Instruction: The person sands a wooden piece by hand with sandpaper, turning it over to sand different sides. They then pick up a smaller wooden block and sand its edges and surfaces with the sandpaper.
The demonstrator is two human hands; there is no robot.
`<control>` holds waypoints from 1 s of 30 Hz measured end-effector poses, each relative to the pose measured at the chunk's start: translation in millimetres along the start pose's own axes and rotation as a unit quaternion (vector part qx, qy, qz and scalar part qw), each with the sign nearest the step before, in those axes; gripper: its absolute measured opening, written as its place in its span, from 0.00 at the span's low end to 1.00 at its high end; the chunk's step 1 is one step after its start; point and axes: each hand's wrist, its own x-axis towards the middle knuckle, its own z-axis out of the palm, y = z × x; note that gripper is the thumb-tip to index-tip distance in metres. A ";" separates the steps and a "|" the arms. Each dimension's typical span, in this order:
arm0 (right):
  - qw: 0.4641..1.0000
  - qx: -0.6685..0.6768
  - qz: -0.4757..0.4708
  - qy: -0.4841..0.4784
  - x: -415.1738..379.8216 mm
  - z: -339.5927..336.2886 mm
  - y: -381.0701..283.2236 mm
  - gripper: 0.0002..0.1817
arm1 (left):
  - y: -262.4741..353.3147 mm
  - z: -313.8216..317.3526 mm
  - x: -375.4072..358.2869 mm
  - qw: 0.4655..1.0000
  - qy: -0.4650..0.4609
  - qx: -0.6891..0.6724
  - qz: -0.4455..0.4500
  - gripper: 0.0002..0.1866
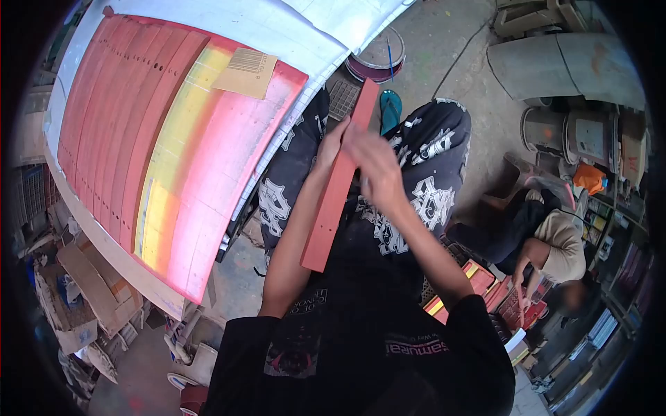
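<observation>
A long red-painted wooden bar with small holes near its lower end lies slantwise over my lap. My left hand grips it along its left edge, most of the fingers hidden beneath or behind the bar. Over the bar's upper part is my right hand, its fingers smeared by motion. Whether that hand holds anything does not show. To the left, several similar red bars lie side by side on a board stained pink and yellow. A piece of brown cardboard with a printed label rests on that board.
Ahead on the floor stand a round bucket and a teal flip-flop. At the right, another person bends over red pieces. Cardboard boxes are piled at the lower left. Shelves line the far right.
</observation>
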 end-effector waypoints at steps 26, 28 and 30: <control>0.997 -0.063 -0.038 0.007 -13.0 2.8 -15.4 0.25 | 16.3 48.2 11.8 0.987 -0.030 -0.154 -0.020 0.22; 0.994 -0.039 -0.086 -0.050 -22.1 2.5 -42.3 0.21 | 18.9 35.0 18.7 0.954 -0.242 -0.172 -0.041 0.27; 0.993 -0.062 -0.096 -0.033 -21.7 1.8 -29.1 0.20 | 13.2 38.1 23.9 0.964 -0.206 -0.160 -0.044 0.29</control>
